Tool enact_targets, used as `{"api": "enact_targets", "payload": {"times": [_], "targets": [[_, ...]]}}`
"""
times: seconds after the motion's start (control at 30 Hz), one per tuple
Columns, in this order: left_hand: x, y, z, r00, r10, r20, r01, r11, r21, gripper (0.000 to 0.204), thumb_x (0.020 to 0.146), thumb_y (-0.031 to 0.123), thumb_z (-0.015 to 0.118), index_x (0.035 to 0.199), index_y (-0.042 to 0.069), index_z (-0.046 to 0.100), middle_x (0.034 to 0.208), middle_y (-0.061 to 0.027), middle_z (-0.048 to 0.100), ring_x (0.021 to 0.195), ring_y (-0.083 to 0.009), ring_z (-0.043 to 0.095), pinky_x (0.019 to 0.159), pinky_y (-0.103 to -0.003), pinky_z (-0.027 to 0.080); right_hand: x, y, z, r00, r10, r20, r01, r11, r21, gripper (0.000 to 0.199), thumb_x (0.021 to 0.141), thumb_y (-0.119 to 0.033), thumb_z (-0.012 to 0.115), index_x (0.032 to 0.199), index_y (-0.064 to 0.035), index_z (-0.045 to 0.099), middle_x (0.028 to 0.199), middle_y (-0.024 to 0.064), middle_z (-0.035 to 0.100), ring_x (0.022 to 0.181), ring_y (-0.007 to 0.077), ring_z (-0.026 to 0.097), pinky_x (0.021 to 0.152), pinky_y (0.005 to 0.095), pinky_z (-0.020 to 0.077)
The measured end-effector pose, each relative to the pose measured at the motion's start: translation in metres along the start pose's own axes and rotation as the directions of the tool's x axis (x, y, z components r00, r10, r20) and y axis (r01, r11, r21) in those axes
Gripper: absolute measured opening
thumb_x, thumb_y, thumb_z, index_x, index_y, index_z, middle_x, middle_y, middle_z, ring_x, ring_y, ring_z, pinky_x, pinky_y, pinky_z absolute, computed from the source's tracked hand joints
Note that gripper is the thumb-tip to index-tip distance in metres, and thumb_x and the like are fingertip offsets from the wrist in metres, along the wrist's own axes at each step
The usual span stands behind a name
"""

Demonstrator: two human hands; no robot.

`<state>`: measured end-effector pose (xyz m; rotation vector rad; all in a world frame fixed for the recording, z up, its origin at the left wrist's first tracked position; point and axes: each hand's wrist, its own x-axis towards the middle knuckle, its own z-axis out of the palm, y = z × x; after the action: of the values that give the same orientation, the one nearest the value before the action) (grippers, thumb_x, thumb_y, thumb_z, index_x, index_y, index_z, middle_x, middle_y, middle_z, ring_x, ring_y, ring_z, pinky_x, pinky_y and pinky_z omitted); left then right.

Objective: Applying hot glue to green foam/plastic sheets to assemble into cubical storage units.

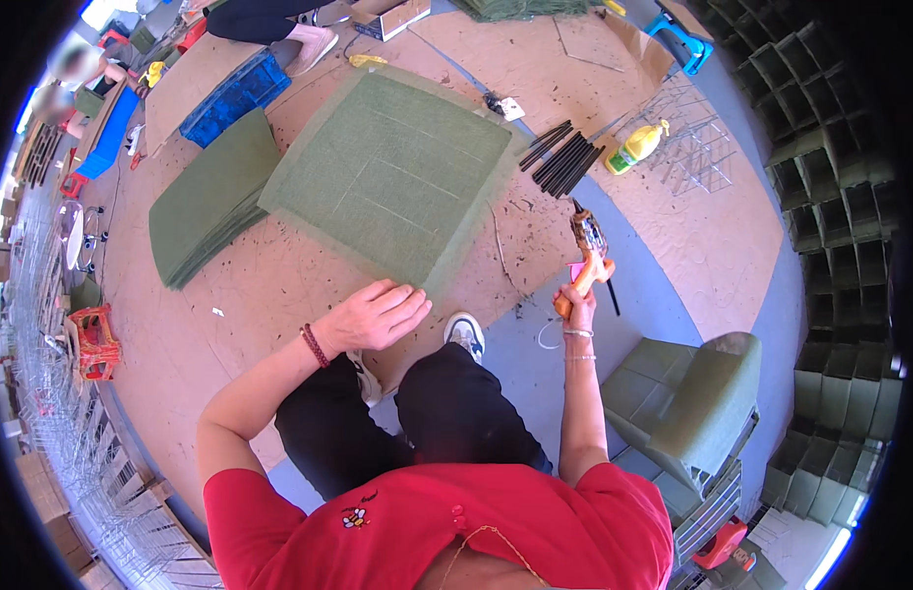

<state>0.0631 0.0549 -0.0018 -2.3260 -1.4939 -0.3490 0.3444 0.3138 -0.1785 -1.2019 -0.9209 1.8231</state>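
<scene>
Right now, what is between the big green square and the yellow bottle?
In the head view, a bundle of black rods lies between the green mat and yellow bottle.

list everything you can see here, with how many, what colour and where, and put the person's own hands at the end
green fabric panel: one, green, flat on the floor in front of the person
stack of green panels: one stack, dark green, left of the flat panel
black rods: a bundle, black, right of the panel's far corner
bottle: one, yellow with a green cap, lying right of the rods
crate: one, blue, far left
wire racks: several, grey, far right
covered boxes: a few, green, right of the person
small stool: one, red, left edge
tool: one, orange handle, in the right hand
left hand: flat on the panel's near edge
right hand: gripping the tool
</scene>
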Motion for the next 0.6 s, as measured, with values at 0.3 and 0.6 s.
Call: {"api": "enact_targets", "payload": {"times": [0.3,0.6], "targets": [[0.015,0.005,-0.005,0.988,0.153,-0.026,-0.150,0.983,0.106,0.032,0.075,0.013,0.056,0.105,0.002,0.059,0.100,-0.0070,0.058,0.091,-0.0185,0.054,0.077,-0.031,0.047,-0.121,-0.085,0.081,0.964,-0.069,0.256,0.120,0.975,-0.188,0.036,0.073,-0.005,0.068,0.102,0.0006,0.048,0.076,0.0076,0.057,0.048,0.0160,0.055,0.042,0.0277,0.0480],[0.001,0.004,0.009,0.970,0.229,-0.082,-0.214,0.963,0.162,0.024,0.071,0.011,0.059,0.092,0.001,0.060,0.088,-0.0042,0.057,0.084,-0.0147,0.054,0.066,-0.026,0.044,-0.075,-0.102,0.118,0.978,-0.051,0.202,0.132,0.902,-0.411,0.031,0.074,-0.009,0.066,0.099,0.0004,0.050,0.073,0.0076,0.057,0.049,0.0187,0.058,0.041,0.0291,0.0499]]}}
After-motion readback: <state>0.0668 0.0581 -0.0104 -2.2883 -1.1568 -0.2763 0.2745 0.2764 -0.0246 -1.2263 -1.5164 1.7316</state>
